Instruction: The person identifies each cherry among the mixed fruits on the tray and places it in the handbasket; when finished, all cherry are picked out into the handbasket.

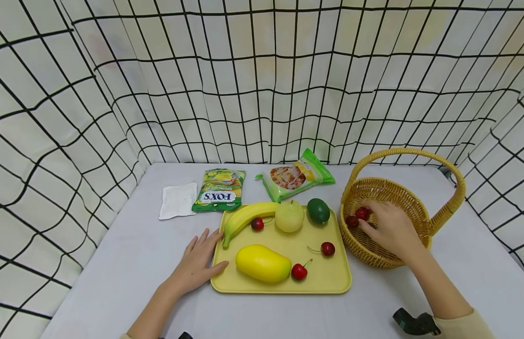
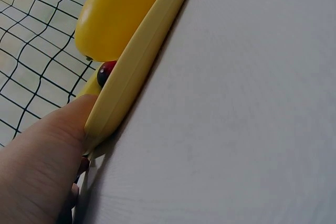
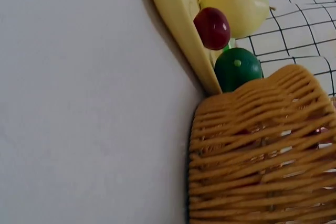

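My left hand [image 1: 196, 263] rests against the left rim of the yellow tray [image 1: 283, 287], fingers spread; the left wrist view has its thumb [image 2: 52, 150] on the rim [image 2: 136, 61]. Inside the wicker basket [image 1: 372, 256], my right hand [image 1: 393, 230] has thumb and fingertips around a dark red cherry [image 1: 363, 213], with another cherry [image 1: 352, 221] beside it. The tray holds a banana [image 1: 246, 219], a pale round fruit [image 1: 289, 216], a green fruit [image 1: 318, 211], a yellow mango [image 1: 263, 263] and cherries [image 1: 327, 249]. The right wrist view shows the basket's side [image 3: 262, 161], no hand.
Behind the tray lie a white square packet [image 1: 178, 201], a green FOX'S bag [image 1: 220, 189] and a green-and-white snack bag [image 1: 295, 176]. The basket's tall handle [image 1: 414, 151] arches over it. Black netting stands before white cloth around the table.
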A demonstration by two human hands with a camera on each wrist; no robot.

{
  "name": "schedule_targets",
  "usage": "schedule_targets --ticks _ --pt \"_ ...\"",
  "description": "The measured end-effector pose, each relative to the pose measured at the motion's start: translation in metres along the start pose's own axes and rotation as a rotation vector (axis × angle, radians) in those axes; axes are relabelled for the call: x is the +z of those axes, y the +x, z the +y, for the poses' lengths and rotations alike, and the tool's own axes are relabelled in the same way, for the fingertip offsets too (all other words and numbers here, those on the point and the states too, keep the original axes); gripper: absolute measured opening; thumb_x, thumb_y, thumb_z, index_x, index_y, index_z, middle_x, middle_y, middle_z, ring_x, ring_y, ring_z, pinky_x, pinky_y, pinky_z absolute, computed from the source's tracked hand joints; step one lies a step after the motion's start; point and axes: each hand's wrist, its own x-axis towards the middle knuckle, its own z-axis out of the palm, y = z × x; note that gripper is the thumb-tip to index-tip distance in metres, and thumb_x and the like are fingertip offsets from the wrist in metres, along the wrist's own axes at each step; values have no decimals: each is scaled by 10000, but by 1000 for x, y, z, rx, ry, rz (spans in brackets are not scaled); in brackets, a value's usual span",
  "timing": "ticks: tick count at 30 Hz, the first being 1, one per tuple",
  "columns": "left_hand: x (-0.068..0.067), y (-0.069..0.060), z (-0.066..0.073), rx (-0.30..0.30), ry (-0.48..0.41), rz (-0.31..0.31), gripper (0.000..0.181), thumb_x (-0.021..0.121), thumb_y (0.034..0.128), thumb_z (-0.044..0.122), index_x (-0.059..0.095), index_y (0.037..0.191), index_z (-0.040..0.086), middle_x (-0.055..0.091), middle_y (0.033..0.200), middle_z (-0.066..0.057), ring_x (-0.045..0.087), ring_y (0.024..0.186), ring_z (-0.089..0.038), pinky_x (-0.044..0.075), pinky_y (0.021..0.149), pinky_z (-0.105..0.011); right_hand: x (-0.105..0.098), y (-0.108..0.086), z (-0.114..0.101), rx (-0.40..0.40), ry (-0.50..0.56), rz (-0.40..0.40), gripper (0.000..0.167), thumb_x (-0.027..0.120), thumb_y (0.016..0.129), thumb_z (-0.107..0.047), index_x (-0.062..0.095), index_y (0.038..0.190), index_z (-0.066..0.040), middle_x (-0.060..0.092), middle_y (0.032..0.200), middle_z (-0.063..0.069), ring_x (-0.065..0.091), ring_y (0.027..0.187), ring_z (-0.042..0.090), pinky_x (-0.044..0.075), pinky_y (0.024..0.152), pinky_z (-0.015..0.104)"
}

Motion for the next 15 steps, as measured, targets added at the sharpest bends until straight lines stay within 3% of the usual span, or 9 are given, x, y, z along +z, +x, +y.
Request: schedule_targets --ticks 15 --pt "-1 0 2 3 -4 1 732 570 842 498 325 1411 108 325 1451 -104 142 1368 -317 27 1083 -504 11 -8 27 55 -28 -37 355 664 796 -178 581 1115 -45 650 884 142 593 800 330 491 604 470"
